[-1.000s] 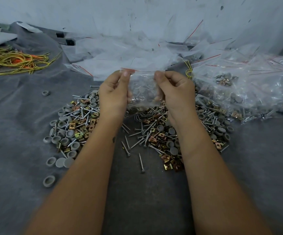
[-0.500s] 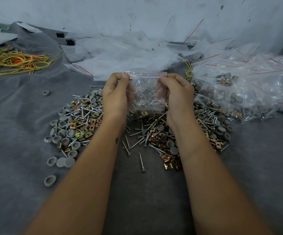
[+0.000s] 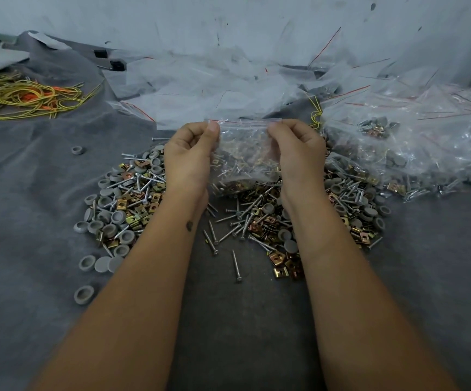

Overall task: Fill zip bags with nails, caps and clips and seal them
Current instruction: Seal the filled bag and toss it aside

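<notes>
The left hand [image 3: 189, 153] and right hand [image 3: 299, 150] pinch the top corners of one zip bag [image 3: 245, 153], held above the loose pile [image 3: 256, 218]. Filled bags [image 3: 397, 142] lie far right; empty bags [image 3: 200, 88] and much loose hardware remain.

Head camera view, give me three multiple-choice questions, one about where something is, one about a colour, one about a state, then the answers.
1. Where does the tangle of yellow and orange cord lie?
A. far left
B. near right
C. under the hands

2. What colour is the stripe on the held clear plastic zip bag?
A. blue
B. red
C. green

3. How is that bag held?
A. lying flat
B. one hand
C. both hands pinching its top

Answers: 1 A, it lies on the grey cloth at far left. 2 B, a red line runs along its top. 3 C, left hand and right hand pinch its top corners.
</notes>
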`<state>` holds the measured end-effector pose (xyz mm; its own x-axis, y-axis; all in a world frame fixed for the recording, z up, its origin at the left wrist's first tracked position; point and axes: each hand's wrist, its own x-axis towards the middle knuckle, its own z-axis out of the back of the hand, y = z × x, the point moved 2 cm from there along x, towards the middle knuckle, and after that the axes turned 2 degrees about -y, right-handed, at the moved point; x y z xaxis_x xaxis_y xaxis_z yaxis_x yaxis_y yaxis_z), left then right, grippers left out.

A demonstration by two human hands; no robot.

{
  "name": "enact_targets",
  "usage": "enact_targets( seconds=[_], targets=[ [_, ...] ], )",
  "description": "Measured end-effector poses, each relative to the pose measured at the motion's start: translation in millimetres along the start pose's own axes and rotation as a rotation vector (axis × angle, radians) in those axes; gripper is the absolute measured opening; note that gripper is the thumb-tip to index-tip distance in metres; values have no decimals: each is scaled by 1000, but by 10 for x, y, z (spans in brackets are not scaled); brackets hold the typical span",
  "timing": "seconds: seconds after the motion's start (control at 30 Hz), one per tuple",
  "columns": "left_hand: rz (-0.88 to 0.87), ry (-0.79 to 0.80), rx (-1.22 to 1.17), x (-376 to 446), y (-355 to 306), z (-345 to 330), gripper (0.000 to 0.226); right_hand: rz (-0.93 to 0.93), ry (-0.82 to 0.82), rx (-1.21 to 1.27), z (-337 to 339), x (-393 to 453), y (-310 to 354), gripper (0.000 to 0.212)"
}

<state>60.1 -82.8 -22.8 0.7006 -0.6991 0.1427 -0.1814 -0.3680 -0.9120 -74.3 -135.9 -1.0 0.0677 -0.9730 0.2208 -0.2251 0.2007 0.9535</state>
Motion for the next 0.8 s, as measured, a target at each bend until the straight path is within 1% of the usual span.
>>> enact_targets(
  seconds=[0.13, 0.23, 0.3, 0.4, 0.5, 0.6, 0.7, 0.8],
  targets=[
    [51, 30, 1, -19, -2, -24, 22, 38, -8, -45, -1, 11, -1, 18],
    [87, 59, -3, -24, -4, -29, 22, 65, 11, -106, -5, 18, -7, 20],
    [71, 56, -5, -19, 0, -27, 20, 80, 26, -135, -16, 15, -6, 22],
    [26, 34, -44, -9, 9, -20, 16, 43, 31, -76, -19, 19, -13, 18],
    [-2, 52, -59, -5, 25, -12, 17, 22, 70, -40, -28, 8, -12, 16],
    [30, 84, -73, -3, 19, -2, 15, 30, 100, -46, -30, 2, -14, 18],
    [90, 161, -60, -15, 0, 0, 11, 47, 117, -76, -28, 0, -12, 17],
    [85, 183, -28, -31, -2, -6, 19, 24, 132, -58, -25, -3, -10, 19]
  ],
)
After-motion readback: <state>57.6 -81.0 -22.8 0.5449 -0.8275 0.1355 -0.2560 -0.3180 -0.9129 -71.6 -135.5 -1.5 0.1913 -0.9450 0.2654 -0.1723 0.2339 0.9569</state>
